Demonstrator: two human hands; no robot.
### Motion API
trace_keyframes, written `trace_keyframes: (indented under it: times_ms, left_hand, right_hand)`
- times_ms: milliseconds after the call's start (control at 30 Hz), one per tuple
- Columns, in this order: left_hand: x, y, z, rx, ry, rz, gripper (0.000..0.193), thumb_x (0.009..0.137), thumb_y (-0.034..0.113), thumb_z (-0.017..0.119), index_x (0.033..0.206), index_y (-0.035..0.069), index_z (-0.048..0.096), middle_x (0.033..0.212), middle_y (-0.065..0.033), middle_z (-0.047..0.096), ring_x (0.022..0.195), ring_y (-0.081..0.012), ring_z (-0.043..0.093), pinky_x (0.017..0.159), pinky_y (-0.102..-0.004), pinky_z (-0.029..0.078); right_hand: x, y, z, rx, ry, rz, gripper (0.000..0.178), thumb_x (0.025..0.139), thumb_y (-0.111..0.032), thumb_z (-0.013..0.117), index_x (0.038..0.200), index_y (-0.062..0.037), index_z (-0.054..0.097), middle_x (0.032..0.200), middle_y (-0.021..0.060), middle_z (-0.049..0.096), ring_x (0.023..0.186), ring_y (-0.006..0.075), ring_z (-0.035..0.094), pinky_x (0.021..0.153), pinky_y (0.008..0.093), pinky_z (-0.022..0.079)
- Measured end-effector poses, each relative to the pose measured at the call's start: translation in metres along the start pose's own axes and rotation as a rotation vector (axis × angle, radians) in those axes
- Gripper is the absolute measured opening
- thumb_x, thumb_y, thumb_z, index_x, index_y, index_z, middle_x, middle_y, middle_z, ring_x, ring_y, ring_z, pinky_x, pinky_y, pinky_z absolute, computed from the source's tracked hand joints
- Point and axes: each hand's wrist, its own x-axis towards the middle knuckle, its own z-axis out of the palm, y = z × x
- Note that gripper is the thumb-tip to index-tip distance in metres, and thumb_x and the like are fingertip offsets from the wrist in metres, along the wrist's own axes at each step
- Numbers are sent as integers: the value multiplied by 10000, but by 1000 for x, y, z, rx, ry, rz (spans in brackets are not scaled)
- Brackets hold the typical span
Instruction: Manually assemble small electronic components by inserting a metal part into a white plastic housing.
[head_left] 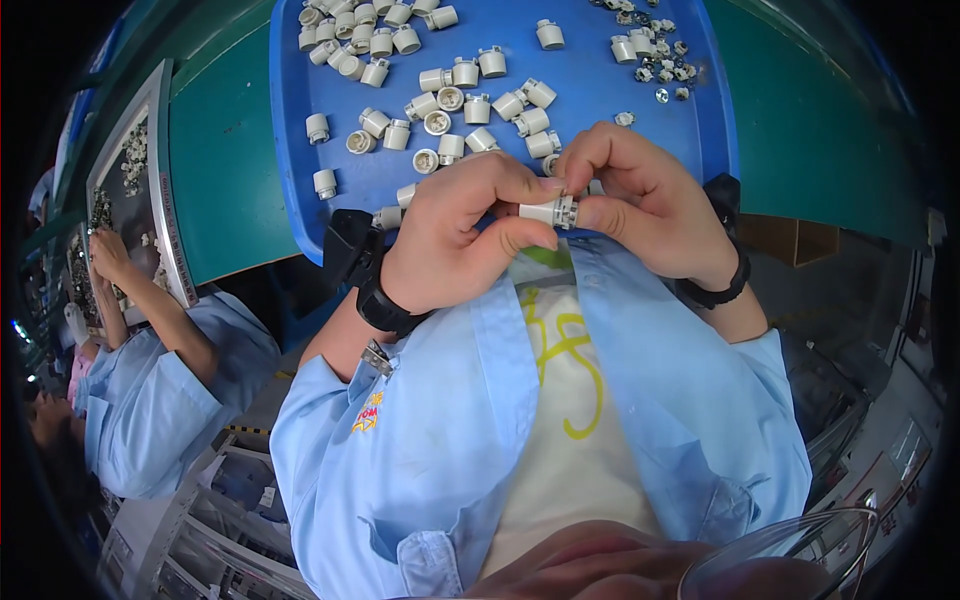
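Note:
Between my two hands, over the near edge of the blue tray, is a white cylindrical lamp socket with a metal-trimmed end pointing right. My left hand is closed around its plain white end, thumb below and fingers above. On the metal end, the fingertips and thumb of my right hand pinch from the right. What lies under the fingertips is hidden. Just beyond my hands, several similar white sockets lie loose in the tray, some upright and some on their sides.
More sockets pile up at the tray's far left. Small metal-and-white parts lie scattered at its far right. A green tabletop carries the tray. To the left, a co-worker's hand reaches over a metal-framed tray of small parts.

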Motion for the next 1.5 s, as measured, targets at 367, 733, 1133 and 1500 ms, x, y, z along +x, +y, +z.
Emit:
trace_keyframes:
  times_ms: [367,733,1133,1500]
  left_hand:
    - [-4,3,4,308,-104,264,253,711,203,681,784,7,539,765,-91,577,667,-270,547,595,-332,432]
    - [-9,25,9,134,126,9,278,704,124,709,894,14,538,786,-64,588,623,-146,534,571,-239,427]
    - [-14,33,13,32,179,-9,360,651,107,760,916,10,538,812,-43,583,632,-78,512,577,-193,424]
    - [15,73,-35,487,237,85,320,674,142,716,927,33,553,934,-98,560,822,-230,533,693,-292,421]
  right_hand:
    - [-9,13,3,64,-45,100,157,815,-64,589,882,-44,448,924,40,486,878,99,482,785,221,394]
    - [-8,-10,15,167,77,14,169,839,-85,571,972,-18,492,981,39,537,890,81,505,792,208,411]
    - [-14,-21,27,141,140,32,278,839,-63,556,1094,28,493,1024,84,560,963,115,528,836,243,425]
    - [30,-113,-1,-942,175,-179,214,786,-59,606,985,-8,545,874,27,567,754,87,522,678,218,438]
